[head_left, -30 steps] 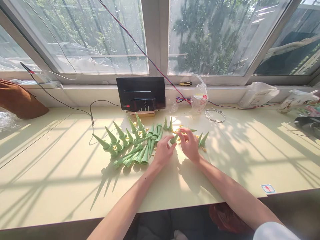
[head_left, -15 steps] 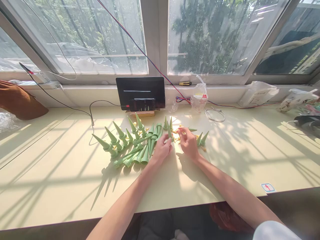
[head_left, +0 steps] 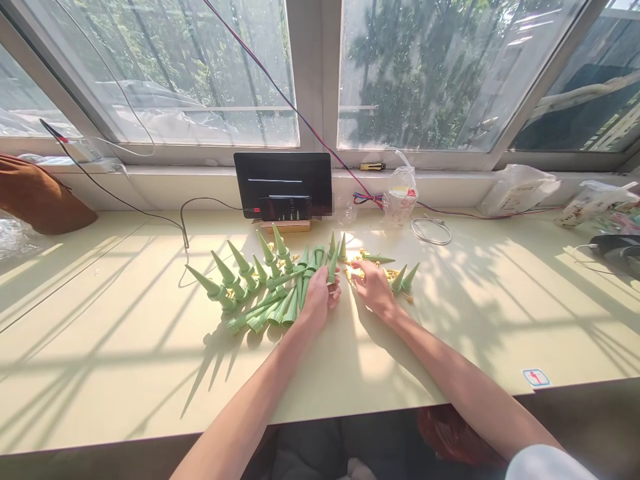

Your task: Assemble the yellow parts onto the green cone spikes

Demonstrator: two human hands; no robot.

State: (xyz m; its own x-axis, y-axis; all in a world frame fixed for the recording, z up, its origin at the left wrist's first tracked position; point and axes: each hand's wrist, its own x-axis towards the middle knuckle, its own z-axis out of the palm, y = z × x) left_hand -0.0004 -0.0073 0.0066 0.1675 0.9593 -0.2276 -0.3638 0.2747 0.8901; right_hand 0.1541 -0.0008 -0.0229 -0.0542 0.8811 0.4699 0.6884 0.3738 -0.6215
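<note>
My left hand [head_left: 321, 293] is closed around a green cone-shaped plant watering spike [head_left: 333, 265], whose tip points up. To its left lie several more green spikes [head_left: 280, 310], some flat in a heap. A row of others stands upright with small yellow parts at the base, among them one spike [head_left: 225, 269]. My right hand [head_left: 373, 287] is pinched at a small yellow piece [head_left: 348, 274], just right of the left hand. Loose yellow pieces [head_left: 356, 255] lie behind its fingertips, partly hidden. Two upright spikes [head_left: 404, 277] stand to its right.
A black tablet [head_left: 283, 177] leans at the back with a phone [head_left: 286, 208] before it. Behind the hands are a plastic-wrapped cup [head_left: 401, 190], a coiled white cable [head_left: 431, 231] and a yellow-black cutter [head_left: 373, 167]. A brown bag [head_left: 43, 197] sits at the left.
My left hand has turned and drawn slightly left, lifting the spike upright in its fingers. My right hand has dropped a little lower and nearer, its fingertips leaving the loose yellow pieces.
</note>
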